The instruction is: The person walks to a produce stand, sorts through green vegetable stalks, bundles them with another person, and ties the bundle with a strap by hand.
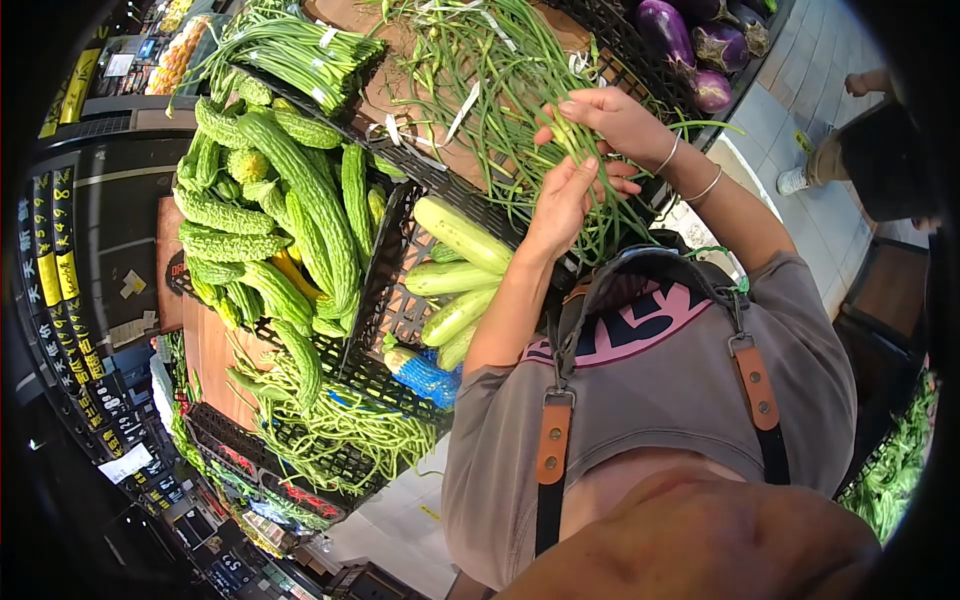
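Both hands are at a heap of long green garlic scapes (470, 100) in a black crate, some tied with white strips. My right hand (612, 125), with two bracelets at the wrist, is closed around a bunch of the scapes. Just below it, my left hand (567, 203) is closed on the same bunch, thumb and fingers pinching the stems. The lower ends hang down toward my apron. Part of the bunch is hidden behind the fingers.
Bitter melons (290, 200) fill a crate at the left, beside pale green gourds (462, 235). Long beans (340, 430) lie below, bundled green stems (300, 55) above, and eggplants (662, 30) at the top right. A person's leg (828, 160) shows on the tiled aisle.
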A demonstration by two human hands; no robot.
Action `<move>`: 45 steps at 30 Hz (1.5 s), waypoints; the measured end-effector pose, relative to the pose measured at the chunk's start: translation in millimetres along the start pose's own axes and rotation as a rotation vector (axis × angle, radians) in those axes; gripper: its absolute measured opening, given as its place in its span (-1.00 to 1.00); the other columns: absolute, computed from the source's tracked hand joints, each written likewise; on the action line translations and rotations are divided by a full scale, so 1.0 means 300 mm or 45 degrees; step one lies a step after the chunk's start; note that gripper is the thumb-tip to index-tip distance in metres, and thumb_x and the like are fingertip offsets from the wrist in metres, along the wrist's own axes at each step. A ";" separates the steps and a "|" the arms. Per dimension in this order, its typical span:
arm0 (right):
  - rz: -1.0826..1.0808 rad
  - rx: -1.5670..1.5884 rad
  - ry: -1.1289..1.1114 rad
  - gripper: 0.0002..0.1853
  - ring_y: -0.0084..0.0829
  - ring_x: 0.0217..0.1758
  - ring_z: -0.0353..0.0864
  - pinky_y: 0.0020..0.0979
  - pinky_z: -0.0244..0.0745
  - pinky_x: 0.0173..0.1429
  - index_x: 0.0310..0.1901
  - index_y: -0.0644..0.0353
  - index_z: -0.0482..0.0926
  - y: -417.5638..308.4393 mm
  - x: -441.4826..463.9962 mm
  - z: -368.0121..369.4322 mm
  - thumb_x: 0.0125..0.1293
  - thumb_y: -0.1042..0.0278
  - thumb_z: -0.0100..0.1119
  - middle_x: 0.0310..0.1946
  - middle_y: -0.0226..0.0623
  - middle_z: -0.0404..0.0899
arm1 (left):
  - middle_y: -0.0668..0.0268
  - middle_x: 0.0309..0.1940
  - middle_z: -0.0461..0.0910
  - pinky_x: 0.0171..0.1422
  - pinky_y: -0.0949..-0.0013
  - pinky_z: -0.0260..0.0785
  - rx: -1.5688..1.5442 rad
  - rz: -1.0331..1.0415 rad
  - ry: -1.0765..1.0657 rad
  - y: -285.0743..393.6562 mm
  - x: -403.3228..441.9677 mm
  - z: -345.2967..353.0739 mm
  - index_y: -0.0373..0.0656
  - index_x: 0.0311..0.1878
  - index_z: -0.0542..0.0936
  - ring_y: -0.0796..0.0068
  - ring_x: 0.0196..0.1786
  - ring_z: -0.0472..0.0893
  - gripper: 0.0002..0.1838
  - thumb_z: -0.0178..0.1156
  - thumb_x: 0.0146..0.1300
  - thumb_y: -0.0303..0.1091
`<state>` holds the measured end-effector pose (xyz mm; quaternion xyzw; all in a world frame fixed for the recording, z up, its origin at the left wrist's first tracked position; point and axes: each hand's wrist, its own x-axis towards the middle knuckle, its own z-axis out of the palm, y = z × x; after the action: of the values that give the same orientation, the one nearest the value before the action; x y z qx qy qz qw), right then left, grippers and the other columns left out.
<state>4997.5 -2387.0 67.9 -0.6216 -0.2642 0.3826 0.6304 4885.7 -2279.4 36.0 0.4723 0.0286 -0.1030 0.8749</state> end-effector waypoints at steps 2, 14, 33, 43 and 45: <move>-0.028 0.027 -0.080 -0.64 -0.72 -0.39 0.51 -0.72 0.31 -0.49 -0.02 0.31 0.46 0.002 0.000 -0.001 0.38 0.16 -0.09 -0.20 -0.25 0.62 | -0.05 -0.17 0.54 0.02 0.18 0.41 -0.057 -0.042 0.001 0.012 -0.002 -0.007 -0.39 0.06 0.31 0.12 -0.12 0.59 -0.63 -0.23 0.43 -0.24; 0.188 0.131 -0.226 -0.63 -0.68 -0.72 0.46 -0.70 0.33 -0.71 0.01 0.30 0.38 0.015 -0.023 0.037 0.37 0.15 -0.08 -0.34 -0.36 0.53 | 0.00 -0.39 0.49 -0.10 0.04 0.41 -0.469 -0.195 -0.138 -0.037 -0.005 -0.066 -0.38 -0.12 0.40 0.03 -0.32 0.52 -0.74 -0.19 0.26 -0.42; 0.218 -1.274 0.807 -0.32 -0.07 -0.07 0.56 -0.18 0.44 0.03 0.04 0.27 0.47 0.155 0.498 -0.256 0.10 -0.21 0.10 -0.13 -0.02 0.57 | 0.55 -0.80 0.14 -0.76 0.58 -0.12 -0.170 0.882 0.107 0.387 -0.339 -0.072 -0.06 -0.33 0.41 0.72 -0.82 0.04 -0.66 -0.30 0.46 -0.16; -0.372 -0.350 0.622 -0.69 -0.56 -0.53 0.54 -0.48 0.46 -0.45 -0.28 0.25 0.46 -0.040 0.536 -0.252 0.31 0.12 0.03 -0.47 -0.33 0.56 | 0.49 -0.80 0.06 -0.66 0.48 -0.07 -0.482 0.432 0.523 0.155 -0.226 -0.137 -0.17 -0.21 0.43 0.62 -0.81 0.04 -0.71 -0.18 0.44 -0.16; -0.346 -0.151 0.395 -0.72 -0.60 -0.51 0.53 -0.55 0.44 -0.49 -0.22 0.21 0.47 -0.117 0.477 -0.245 0.34 0.13 -0.01 -0.42 -0.38 0.58 | 0.49 -0.80 0.05 -0.64 0.48 -0.06 -0.475 0.405 0.571 0.147 -0.195 -0.136 -0.18 -0.18 0.43 0.61 -0.80 0.05 -0.71 -0.17 0.43 -0.17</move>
<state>5143.4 -2311.4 75.7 -0.6678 -0.2672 0.1776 0.6716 4839.7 -2213.1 58.4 0.3136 0.1646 0.1484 0.9233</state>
